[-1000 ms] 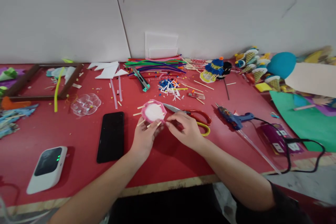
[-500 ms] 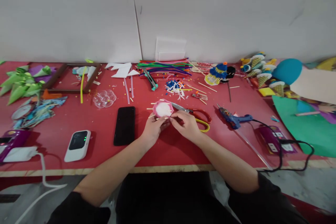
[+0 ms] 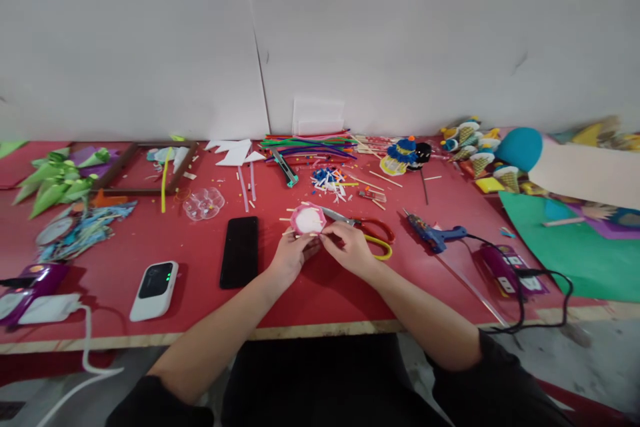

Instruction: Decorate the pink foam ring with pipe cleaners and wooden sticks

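A small pink, many-sided piece [image 3: 308,219] with a white middle and several short pale sticks on its rim is held over the red table. My left hand [image 3: 291,255] grips its lower left edge, fingers closed round it. At its lower right edge, my right hand [image 3: 347,248] pinches with thumb and forefinger; anything tiny between those fingertips is hidden. Scissors [image 3: 377,230] with red and yellow handles lie just beyond my right hand. Left of my left hand lies a black phone [image 3: 239,252].
A blue glue gun [image 3: 434,233] with its cable lies at the right. A white device [image 3: 155,290] sits at the left. Behind are a cutter [image 3: 285,168], pipe cleaners [image 3: 310,144] and cut bits [image 3: 330,180]. Green paper [image 3: 570,247] covers the far right.
The camera view has tilted up, so the table appears lower and more shows above the white panel. Both hands keep nearly the same hold on the pink piece.
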Action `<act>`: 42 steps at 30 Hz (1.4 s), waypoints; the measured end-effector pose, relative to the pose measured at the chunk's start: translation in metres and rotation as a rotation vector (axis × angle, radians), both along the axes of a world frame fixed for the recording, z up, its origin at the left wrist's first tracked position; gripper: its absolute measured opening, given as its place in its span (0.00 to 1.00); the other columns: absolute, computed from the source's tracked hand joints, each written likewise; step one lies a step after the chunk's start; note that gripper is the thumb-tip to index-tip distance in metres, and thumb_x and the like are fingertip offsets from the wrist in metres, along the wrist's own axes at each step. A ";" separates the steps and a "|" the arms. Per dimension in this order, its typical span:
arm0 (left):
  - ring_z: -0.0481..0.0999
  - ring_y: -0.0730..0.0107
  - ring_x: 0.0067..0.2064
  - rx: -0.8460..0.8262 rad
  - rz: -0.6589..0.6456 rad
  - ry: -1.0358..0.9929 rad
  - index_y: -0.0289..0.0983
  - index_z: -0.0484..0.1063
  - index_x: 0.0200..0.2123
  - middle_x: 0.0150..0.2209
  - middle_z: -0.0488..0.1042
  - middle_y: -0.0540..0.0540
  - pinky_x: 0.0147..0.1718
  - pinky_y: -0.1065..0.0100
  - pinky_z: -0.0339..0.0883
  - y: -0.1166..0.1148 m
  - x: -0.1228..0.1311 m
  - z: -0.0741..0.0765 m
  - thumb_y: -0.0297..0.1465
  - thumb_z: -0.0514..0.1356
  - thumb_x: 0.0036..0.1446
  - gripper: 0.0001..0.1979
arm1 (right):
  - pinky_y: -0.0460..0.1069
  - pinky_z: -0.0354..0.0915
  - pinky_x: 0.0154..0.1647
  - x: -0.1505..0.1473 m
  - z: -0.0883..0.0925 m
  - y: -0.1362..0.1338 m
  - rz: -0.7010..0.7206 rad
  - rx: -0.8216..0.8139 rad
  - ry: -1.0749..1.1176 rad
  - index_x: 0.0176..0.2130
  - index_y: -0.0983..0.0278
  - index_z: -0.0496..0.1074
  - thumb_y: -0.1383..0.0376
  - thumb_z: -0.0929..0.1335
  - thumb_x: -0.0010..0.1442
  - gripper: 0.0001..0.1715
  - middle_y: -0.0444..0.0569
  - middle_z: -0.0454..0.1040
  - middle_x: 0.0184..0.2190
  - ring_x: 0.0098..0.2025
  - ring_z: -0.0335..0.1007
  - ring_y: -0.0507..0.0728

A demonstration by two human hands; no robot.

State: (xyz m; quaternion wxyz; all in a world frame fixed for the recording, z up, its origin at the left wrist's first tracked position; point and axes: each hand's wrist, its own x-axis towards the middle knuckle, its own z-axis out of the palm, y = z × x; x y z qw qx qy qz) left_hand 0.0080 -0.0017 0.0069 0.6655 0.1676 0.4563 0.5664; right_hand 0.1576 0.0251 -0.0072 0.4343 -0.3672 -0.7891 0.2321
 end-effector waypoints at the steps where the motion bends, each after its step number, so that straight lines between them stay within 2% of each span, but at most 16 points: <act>1: 0.77 0.72 0.26 0.002 0.001 0.001 0.33 0.75 0.26 0.23 0.78 0.48 0.34 0.68 0.74 0.000 0.000 0.000 0.25 0.73 0.34 0.13 | 0.48 0.69 0.32 0.000 0.000 0.000 0.002 0.004 -0.001 0.33 0.62 0.73 0.67 0.66 0.61 0.06 0.47 0.76 0.28 0.31 0.73 0.54; 18: 0.77 0.71 0.26 0.018 0.019 0.032 0.35 0.73 0.27 0.23 0.78 0.49 0.33 0.67 0.74 0.000 0.000 0.000 0.25 0.72 0.35 0.14 | 0.48 0.69 0.32 -0.001 0.000 0.001 0.001 0.020 -0.010 0.33 0.62 0.73 0.67 0.66 0.60 0.06 0.48 0.76 0.28 0.30 0.73 0.55; 28: 0.80 0.67 0.33 0.066 0.074 0.051 0.36 0.74 0.33 0.30 0.80 0.49 0.40 0.63 0.74 -0.002 0.002 0.005 0.27 0.73 0.35 0.18 | 0.48 0.70 0.33 0.002 0.000 -0.003 0.016 0.005 -0.018 0.37 0.62 0.72 0.67 0.66 0.58 0.06 0.49 0.76 0.30 0.31 0.73 0.55; 33: 0.79 0.68 0.34 0.070 0.093 0.099 0.36 0.74 0.36 0.32 0.80 0.49 0.40 0.64 0.73 -0.001 0.001 0.001 0.29 0.74 0.36 0.20 | 0.48 0.71 0.34 0.003 -0.001 -0.006 0.019 -0.001 -0.019 0.39 0.61 0.71 0.70 0.66 0.56 0.10 0.48 0.77 0.32 0.32 0.74 0.54; 42: 0.77 0.70 0.33 0.092 0.062 0.181 0.36 0.74 0.36 0.32 0.79 0.49 0.36 0.68 0.71 0.002 -0.002 -0.011 0.31 0.73 0.40 0.18 | 0.47 0.72 0.34 -0.001 -0.004 -0.006 -0.018 0.076 0.029 0.39 0.60 0.72 0.72 0.65 0.59 0.10 0.47 0.77 0.31 0.33 0.75 0.54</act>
